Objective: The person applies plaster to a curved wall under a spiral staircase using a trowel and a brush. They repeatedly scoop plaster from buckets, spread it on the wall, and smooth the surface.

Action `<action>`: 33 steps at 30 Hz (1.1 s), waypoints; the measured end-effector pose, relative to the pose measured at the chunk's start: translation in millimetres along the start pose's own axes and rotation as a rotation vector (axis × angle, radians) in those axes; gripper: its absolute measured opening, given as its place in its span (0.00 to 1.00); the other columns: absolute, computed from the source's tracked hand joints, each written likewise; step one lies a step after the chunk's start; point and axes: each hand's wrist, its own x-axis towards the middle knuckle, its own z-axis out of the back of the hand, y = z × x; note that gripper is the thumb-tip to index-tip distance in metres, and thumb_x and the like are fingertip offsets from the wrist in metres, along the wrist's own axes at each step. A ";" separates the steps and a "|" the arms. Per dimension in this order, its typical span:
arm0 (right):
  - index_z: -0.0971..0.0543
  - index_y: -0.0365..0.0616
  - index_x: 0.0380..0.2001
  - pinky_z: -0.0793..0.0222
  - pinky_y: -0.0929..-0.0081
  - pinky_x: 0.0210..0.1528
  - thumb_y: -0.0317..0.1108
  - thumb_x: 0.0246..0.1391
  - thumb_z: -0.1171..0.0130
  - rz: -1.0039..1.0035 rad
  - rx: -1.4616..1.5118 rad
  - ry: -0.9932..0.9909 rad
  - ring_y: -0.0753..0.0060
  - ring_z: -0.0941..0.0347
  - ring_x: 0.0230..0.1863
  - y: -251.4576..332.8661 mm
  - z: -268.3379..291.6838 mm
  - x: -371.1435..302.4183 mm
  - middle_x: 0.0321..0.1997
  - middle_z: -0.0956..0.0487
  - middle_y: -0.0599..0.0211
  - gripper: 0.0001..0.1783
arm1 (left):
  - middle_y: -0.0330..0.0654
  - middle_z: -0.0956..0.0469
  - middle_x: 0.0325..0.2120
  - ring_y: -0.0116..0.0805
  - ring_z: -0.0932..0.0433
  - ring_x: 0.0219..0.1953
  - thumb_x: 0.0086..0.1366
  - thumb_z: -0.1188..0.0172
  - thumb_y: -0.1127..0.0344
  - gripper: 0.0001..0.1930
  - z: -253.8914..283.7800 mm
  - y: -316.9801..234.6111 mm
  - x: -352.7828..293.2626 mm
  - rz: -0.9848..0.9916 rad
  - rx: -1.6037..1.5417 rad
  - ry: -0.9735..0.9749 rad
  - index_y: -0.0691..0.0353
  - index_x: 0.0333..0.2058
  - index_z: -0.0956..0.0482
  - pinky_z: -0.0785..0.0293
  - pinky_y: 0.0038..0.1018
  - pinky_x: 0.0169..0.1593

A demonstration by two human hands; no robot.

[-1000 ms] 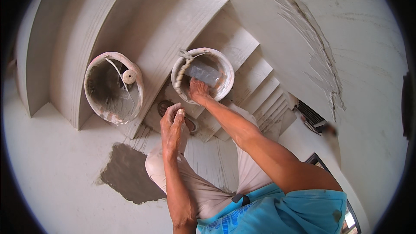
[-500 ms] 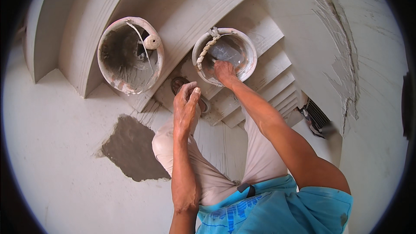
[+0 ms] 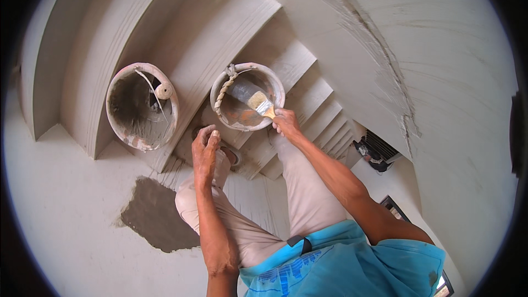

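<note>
My right hand (image 3: 286, 123) grips the handle of a flat paintbrush (image 3: 263, 105) with pale bristles and a metal band. The brush is over the near right part of a bucket (image 3: 281, 84), its bristles pointing inward. This bucket has a mortar-crusted rim, a twisted rope handle (image 3: 223, 93) and what looks like water inside. Left of and below the bucket, my left hand (image 3: 205, 151) hovers above my leg, fingers loosely bent and thumb apart, with nothing visible in it.
A second bucket (image 3: 112, 124) with grey mortar inside stands on the steps at left. Grey stair steps (image 3: 300, 66) descend to the right. A dark wet mortar patch (image 3: 157, 214) marks the pale surface at lower left. Rough mortar (image 3: 379, 49) streaks the right wall.
My right hand has come up out of the bucket, bringing the paintbrush into sight. The view has shifted, so both buckets appear lower and further left. My left hand keeps a similar pose.
</note>
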 end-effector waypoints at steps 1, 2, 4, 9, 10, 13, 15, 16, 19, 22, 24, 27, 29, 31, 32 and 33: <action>0.23 0.40 0.30 0.40 0.78 0.12 0.28 0.45 0.47 -0.029 0.101 -0.007 0.81 0.35 0.13 5.3 11.1 -11.0 0.19 0.26 0.68 0.08 | 0.39 0.25 0.32 0.27 0.28 0.34 0.66 0.45 0.62 0.18 0.5 -1.2 0.6 0.009 0.003 -0.003 0.70 0.48 0.25 0.30 0.25 0.40; 0.23 0.42 0.32 0.45 0.83 0.10 0.27 0.46 0.48 -0.013 0.171 -0.016 0.85 0.37 0.13 11.3 21.7 -21.3 0.19 0.27 0.71 0.08 | 0.39 0.24 0.33 0.27 0.27 0.35 0.66 0.45 0.62 0.18 2.4 -0.3 1.3 -0.019 -0.005 0.005 0.70 0.48 0.25 0.29 0.25 0.40; 0.24 0.41 0.33 0.44 0.82 0.10 0.28 0.47 0.48 0.021 0.320 -0.049 0.85 0.37 0.13 42.1 45.1 -44.7 0.18 0.27 0.71 0.08 | 0.39 0.24 0.34 0.28 0.26 0.36 0.66 0.45 0.61 0.18 6.0 3.0 4.7 -0.015 -0.014 0.009 0.69 0.48 0.25 0.28 0.26 0.41; 0.28 0.41 0.42 0.41 0.84 0.14 0.25 0.54 0.51 0.223 0.526 -0.102 0.84 0.36 0.17 139.3 96.6 -79.4 0.24 0.28 0.70 0.11 | 0.39 0.23 0.35 0.29 0.25 0.38 0.66 0.45 0.59 0.19 13.4 -2.3 7.6 -0.001 -0.008 -0.004 0.67 0.49 0.25 0.27 0.27 0.41; 0.29 0.41 0.44 0.41 0.85 0.15 0.25 0.54 0.52 0.257 0.552 -0.107 0.84 0.35 0.19 159.5 106.4 -78.4 0.25 0.28 0.70 0.13 | 0.39 0.23 0.35 0.29 0.25 0.39 0.66 0.45 0.59 0.19 14.9 -2.3 9.7 -0.007 -0.006 -0.001 0.67 0.49 0.25 0.27 0.27 0.41; 0.30 0.39 0.49 0.43 0.87 0.15 0.25 0.56 0.52 0.306 0.747 -0.106 0.83 0.36 0.22 207.7 136.6 -60.7 0.26 0.29 0.71 0.16 | 0.39 0.23 0.36 0.29 0.24 0.39 0.65 0.45 0.58 0.20 17.0 -8.3 11.8 -0.014 -0.002 0.014 0.67 0.50 0.25 0.27 0.28 0.42; 0.31 0.37 0.51 0.46 0.87 0.14 0.25 0.56 0.51 0.315 0.935 -0.022 0.83 0.37 0.22 214.3 149.5 -59.8 0.26 0.30 0.71 0.18 | 0.39 0.23 0.36 0.30 0.24 0.39 0.65 0.45 0.57 0.21 18.9 -10.2 14.5 -0.022 0.001 0.025 0.68 0.50 0.25 0.27 0.28 0.42; 0.31 0.37 0.51 0.47 0.87 0.13 0.25 0.56 0.50 0.316 1.037 0.061 0.83 0.38 0.23 213.2 154.2 -61.3 0.27 0.31 0.71 0.18 | 0.40 0.23 0.36 0.30 0.24 0.39 0.65 0.45 0.57 0.21 20.2 -8.2 16.5 -0.029 0.002 0.029 0.68 0.50 0.25 0.27 0.28 0.43; 0.32 0.35 0.52 0.48 0.86 0.13 0.26 0.56 0.48 0.326 1.264 0.141 0.82 0.40 0.22 196.1 160.8 -69.1 0.27 0.31 0.71 0.19 | 0.40 0.23 0.37 0.31 0.24 0.40 0.65 0.45 0.56 0.22 19.1 -13.6 15.3 -0.023 0.007 0.014 0.68 0.50 0.26 0.27 0.28 0.43; 0.33 0.35 0.52 0.48 0.86 0.12 0.27 0.56 0.47 0.337 1.381 0.093 0.81 0.40 0.22 181.6 153.0 -77.1 0.28 0.31 0.71 0.20 | 0.41 0.23 0.37 0.31 0.24 0.40 0.65 0.46 0.55 0.23 19.2 -17.4 14.7 -0.019 -0.001 0.000 0.69 0.50 0.26 0.27 0.28 0.43; 0.33 0.36 0.52 0.48 0.85 0.12 0.27 0.56 0.47 0.326 1.346 0.067 0.81 0.39 0.22 182.8 145.4 -81.5 0.28 0.31 0.71 0.20 | 0.41 0.23 0.38 0.32 0.24 0.40 0.66 0.46 0.54 0.23 18.8 -17.8 14.9 -0.018 -0.005 0.000 0.69 0.50 0.26 0.27 0.28 0.43; 0.33 0.36 0.52 0.48 0.85 0.12 0.28 0.58 0.48 0.283 1.175 0.087 0.81 0.39 0.23 196.7 126.7 -82.5 0.28 0.31 0.71 0.19 | 0.42 0.23 0.38 0.32 0.24 0.41 0.66 0.46 0.54 0.24 16.7 -18.0 15.1 -0.016 -0.006 0.003 0.69 0.51 0.26 0.27 0.29 0.43; 0.33 0.37 0.52 0.48 0.85 0.13 0.28 0.59 0.49 0.255 1.083 0.136 0.81 0.39 0.23 211.5 125.1 -66.1 0.28 0.31 0.71 0.18 | 0.42 0.23 0.39 0.33 0.24 0.41 0.66 0.46 0.54 0.24 15.1 -17.8 16.4 -0.023 -0.002 0.004 0.69 0.51 0.26 0.26 0.29 0.43; 0.32 0.36 0.50 0.49 0.86 0.13 0.28 0.59 0.50 0.239 1.098 0.187 0.81 0.39 0.22 224.8 136.1 -42.5 0.27 0.31 0.71 0.16 | 0.43 0.23 0.39 0.33 0.24 0.41 0.66 0.46 0.54 0.24 12.8 -20.8 15.5 -0.018 0.001 0.010 0.69 0.51 0.26 0.26 0.29 0.43; 0.32 0.36 0.50 0.49 0.86 0.13 0.29 0.60 0.50 0.232 1.126 0.197 0.81 0.39 0.22 229.4 143.0 -35.2 0.27 0.31 0.71 0.16 | 0.43 0.23 0.39 0.33 0.24 0.41 0.66 0.46 0.55 0.24 11.1 -22.0 15.4 -0.016 0.004 0.015 0.69 0.51 0.26 0.26 0.29 0.43; 0.31 0.36 0.50 0.49 0.86 0.12 0.29 0.60 0.50 0.221 1.151 0.214 0.81 0.39 0.22 231.8 146.0 -31.1 0.27 0.31 0.71 0.16 | 0.43 0.23 0.39 0.33 0.24 0.41 0.66 0.46 0.55 0.24 11.1 -21.5 15.3 -0.009 0.001 0.011 0.69 0.51 0.26 0.26 0.29 0.43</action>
